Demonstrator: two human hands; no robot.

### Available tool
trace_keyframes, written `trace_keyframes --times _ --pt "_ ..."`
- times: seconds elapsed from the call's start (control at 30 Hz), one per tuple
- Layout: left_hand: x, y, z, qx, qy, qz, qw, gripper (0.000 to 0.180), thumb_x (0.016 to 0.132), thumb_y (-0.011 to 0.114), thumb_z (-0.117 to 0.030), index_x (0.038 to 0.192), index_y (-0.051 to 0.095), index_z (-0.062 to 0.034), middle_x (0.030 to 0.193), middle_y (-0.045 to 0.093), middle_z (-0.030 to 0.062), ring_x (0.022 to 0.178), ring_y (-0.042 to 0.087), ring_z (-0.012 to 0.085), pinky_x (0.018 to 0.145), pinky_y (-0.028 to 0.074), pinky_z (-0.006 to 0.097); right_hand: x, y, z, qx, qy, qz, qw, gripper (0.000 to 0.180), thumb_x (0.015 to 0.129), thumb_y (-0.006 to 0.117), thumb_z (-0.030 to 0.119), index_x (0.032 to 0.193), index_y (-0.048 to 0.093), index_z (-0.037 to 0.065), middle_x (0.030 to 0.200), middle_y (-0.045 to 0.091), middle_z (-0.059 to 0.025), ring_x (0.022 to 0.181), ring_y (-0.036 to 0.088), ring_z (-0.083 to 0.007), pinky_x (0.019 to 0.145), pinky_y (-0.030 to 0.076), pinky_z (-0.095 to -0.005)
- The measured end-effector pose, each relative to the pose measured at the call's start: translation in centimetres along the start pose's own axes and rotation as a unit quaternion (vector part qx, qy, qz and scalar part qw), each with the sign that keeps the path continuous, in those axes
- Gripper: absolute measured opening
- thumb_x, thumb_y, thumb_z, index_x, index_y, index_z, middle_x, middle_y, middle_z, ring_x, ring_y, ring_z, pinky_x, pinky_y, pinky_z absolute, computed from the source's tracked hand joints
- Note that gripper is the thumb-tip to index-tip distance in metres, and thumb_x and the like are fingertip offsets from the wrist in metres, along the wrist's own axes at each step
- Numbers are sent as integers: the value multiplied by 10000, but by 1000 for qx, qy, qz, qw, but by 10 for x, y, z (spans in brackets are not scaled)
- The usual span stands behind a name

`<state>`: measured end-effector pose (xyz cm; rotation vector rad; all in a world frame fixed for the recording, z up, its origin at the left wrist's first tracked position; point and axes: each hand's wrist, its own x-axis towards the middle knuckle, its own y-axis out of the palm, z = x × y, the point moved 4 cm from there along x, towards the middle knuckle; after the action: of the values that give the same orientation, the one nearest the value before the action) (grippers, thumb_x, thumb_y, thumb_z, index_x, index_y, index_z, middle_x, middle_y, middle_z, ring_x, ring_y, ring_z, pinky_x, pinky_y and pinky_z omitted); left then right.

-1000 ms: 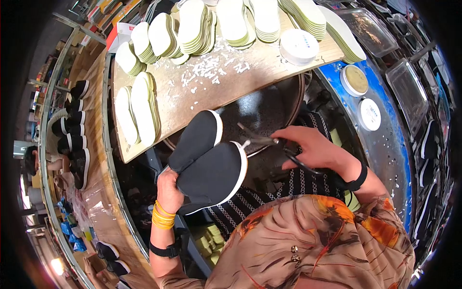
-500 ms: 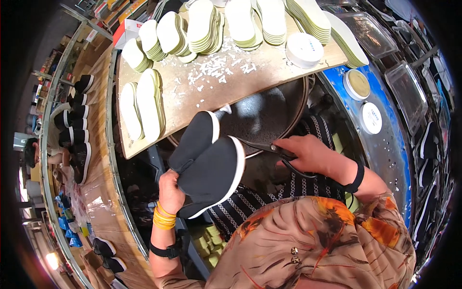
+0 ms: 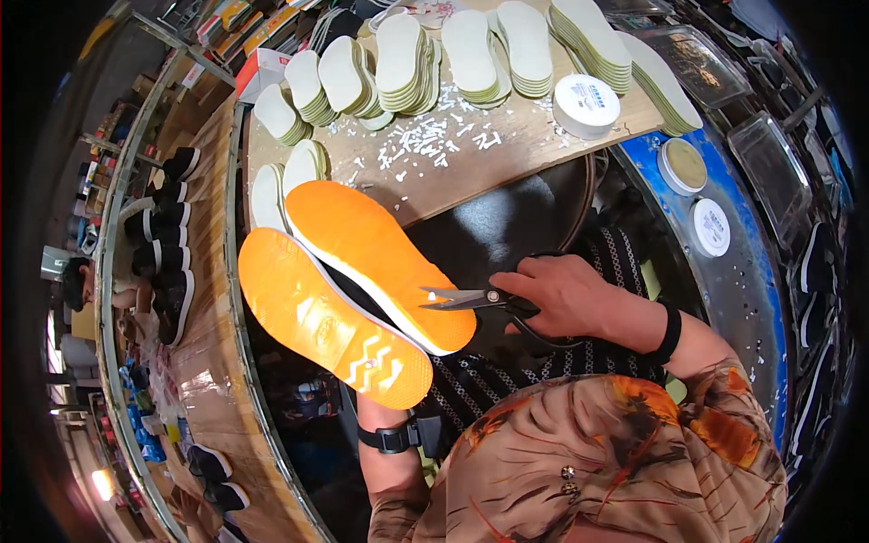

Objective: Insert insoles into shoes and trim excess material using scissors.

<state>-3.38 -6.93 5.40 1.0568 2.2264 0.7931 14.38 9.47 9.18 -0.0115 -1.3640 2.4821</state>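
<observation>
Two shoes are held side by side with their orange soles facing up, one shoe [image 3: 376, 258] above the other shoe [image 3: 317, 317]. My left hand [image 3: 376, 414] grips them from below; only its wrist, with a black strap, shows. My right hand [image 3: 570, 294] holds black-handled scissors [image 3: 462, 297]. The blades are slightly apart and point left, with their tips at the white edge of the upper shoe's sole.
A wooden table [image 3: 507, 167] carries stacks of pale insoles [image 3: 407, 63], white scraps [image 3: 425, 140] and a round white tin [image 3: 587, 104]. Two round lids [image 3: 697, 195] lie on a blue surface. Black shoes [image 3: 167, 235] line a shelf at left, near another person [image 3: 77, 285].
The pair of shoes has been turned over, from black uppers facing me to orange soles facing me. My right hand has brought the scissors to the sole's edge.
</observation>
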Motion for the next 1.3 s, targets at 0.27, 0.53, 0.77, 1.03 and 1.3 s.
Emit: trace_keyframes --times 0.27,0.53,0.77,1.03,1.3 --pt "7 -5 6 -14 17 -17 1000 286 892 483 -130 1141 489 10 1034 595 113 851 599 191 733 511 306 -8 5 0 -25 -5 -6 1000 463 684 688 320 1067 536 108 714 543 -92 600 574 -292 543 474 -390" --pt "35 -1 17 -9 -3 -1 1000 275 890 483 -126 1128 500 10 1018 602 108 842 601 187 729 511 302 7 -18 24 -18 -71 -3 997 464 653 699 301 1046 538 114 795 547 -93 763 586 -264 632 476 -374" --pt "34 -7 26 4 -8 3 1000 265 889 482 -123 1117 510 10 1003 608 104 834 603 184 725 511 298 4 4 14 -84 -81 42 992 438 677 676 296 1046 529 110 746 540 -82 649 594 -281 551 483 -383" --pt "37 7 -13 423 140 -82 891 214 856 499 -149 948 565 33 850 618 141 738 608 238 661 491 325 -11 5 -15 248 56 54 966 454 693 734 267 1046 569 35 771 613 -108 626 612 -210 587 479 -305" --pt "46 51 -2 727 195 -4 658 356 745 668 -173 964 518 64 751 603 228 689 613 351 601 474 374 -29 -2 -56 419 247 -98 868 444 712 741 131 1097 550 19 583 524 18 505 442 -34 458 354 -202"
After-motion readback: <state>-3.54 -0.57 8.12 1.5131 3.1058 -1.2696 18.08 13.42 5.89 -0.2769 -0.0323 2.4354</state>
